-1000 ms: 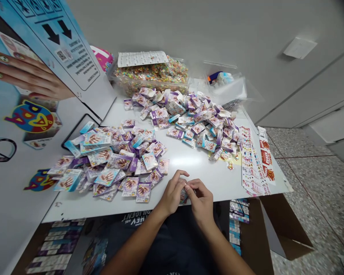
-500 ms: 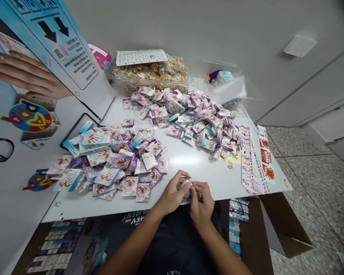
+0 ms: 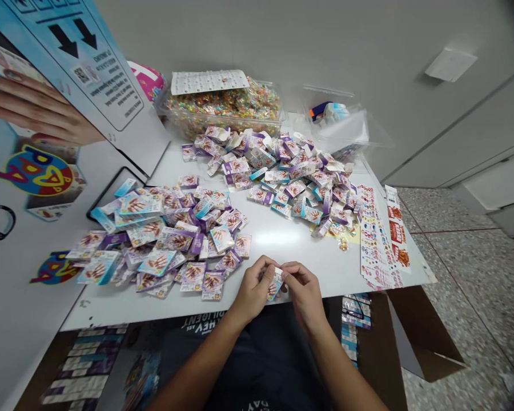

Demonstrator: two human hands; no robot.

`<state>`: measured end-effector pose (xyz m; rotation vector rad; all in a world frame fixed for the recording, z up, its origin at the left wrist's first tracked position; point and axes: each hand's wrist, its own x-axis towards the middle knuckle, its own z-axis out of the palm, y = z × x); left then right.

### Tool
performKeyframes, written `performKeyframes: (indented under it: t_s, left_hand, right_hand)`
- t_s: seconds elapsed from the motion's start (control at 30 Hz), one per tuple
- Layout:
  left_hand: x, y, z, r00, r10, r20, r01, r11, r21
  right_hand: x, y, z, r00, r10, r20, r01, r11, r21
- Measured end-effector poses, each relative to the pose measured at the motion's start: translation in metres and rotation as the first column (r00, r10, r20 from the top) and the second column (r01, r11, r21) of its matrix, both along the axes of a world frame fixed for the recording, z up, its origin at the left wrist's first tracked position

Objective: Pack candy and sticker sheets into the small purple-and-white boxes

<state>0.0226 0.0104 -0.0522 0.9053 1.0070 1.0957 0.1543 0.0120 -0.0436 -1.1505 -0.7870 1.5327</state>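
My left hand (image 3: 252, 288) and my right hand (image 3: 305, 294) meet at the near edge of the white table (image 3: 282, 240). Together they pinch one small printed box (image 3: 274, 283) between the fingertips, each hand gripping one side of it. A heap of the same small boxes (image 3: 163, 240), lying flat, spreads out just left of my hands. A second, looser heap of boxes (image 3: 282, 171) lies farther back toward the right.
A clear tub of colourful small pieces (image 3: 227, 108) stands at the back with a white sheet on top. Sticker sheets (image 3: 379, 237) lie along the right edge. A large printed display board (image 3: 38, 142) leans at left. Open cardboard boxes (image 3: 411, 337) sit below the table.
My hands have shifted slightly and turned the small box, so its printed face now shows between the fingers. The piles have not moved.
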Motion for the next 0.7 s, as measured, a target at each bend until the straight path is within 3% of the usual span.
performKeyframes:
  t_s: [0.17, 0.33, 0.47, 0.7]
  left_hand:
    - [0.000, 0.000, -0.001, 0.997, 0.062, -0.053, -0.063, 0.998, -0.010]
    - [0.003, 0.002, -0.002, 0.971, 0.183, -0.153, -0.177, 0.983, 0.052]
    - [0.000, 0.001, 0.002, 0.964, 0.161, -0.211, -0.135, 0.982, 0.134]
    - [-0.007, -0.001, 0.005, 0.978, 0.078, -0.194, -0.040, 0.980, 0.195]
  right_hand:
    - [0.001, -0.003, 0.005, 0.990, 0.028, 0.140, -0.036, 0.998, 0.056]
    - [-0.010, -0.027, 0.002, 0.888, -0.173, 0.425, 0.037, 0.950, 0.310]
    - [-0.019, -0.039, -0.005, 0.812, -0.284, 0.510, 0.029, 0.892, 0.451]
    - [-0.020, -0.027, -0.008, 0.916, -0.219, 0.336, 0.144, 0.962, 0.234]
